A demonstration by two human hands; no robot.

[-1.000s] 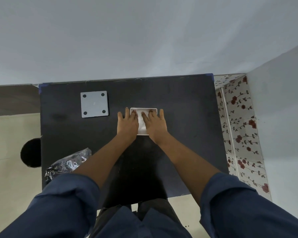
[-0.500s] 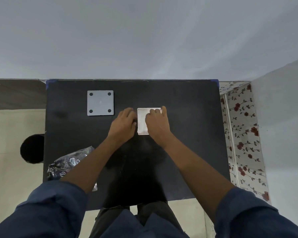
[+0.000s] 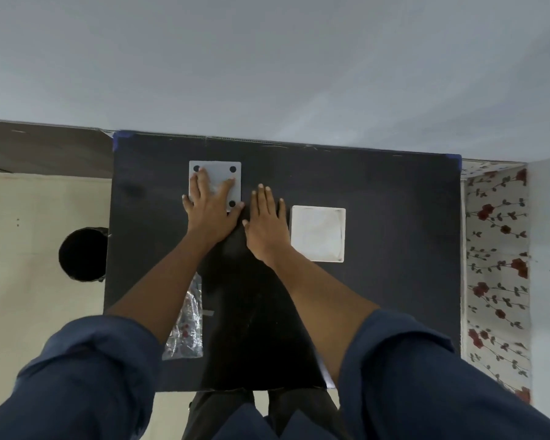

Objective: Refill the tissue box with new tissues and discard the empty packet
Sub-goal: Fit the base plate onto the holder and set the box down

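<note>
The white square tissue box [image 3: 318, 233] sits open-topped on the black table [image 3: 394, 249], with white tissue filling it. A grey square lid [image 3: 218, 171] with black dots at its corners lies at the back left. My left hand [image 3: 211, 211] rests flat on this lid with its fingers spread across it. My right hand [image 3: 265, 223] lies flat on the table between the lid and the box, touching neither, fingers straight. The crumpled clear plastic packet [image 3: 188, 322] lies near the front left, partly hidden by my left forearm.
A round black bin [image 3: 81, 254] stands on the floor just left of the table. A wall runs behind the table, and a flowered surface [image 3: 496, 265] borders its right edge. My legs are against the table's front edge.
Both hands have come off the white box. The left hand moved back and left onto the grey lid, and the right hand slid left onto the bare table.
</note>
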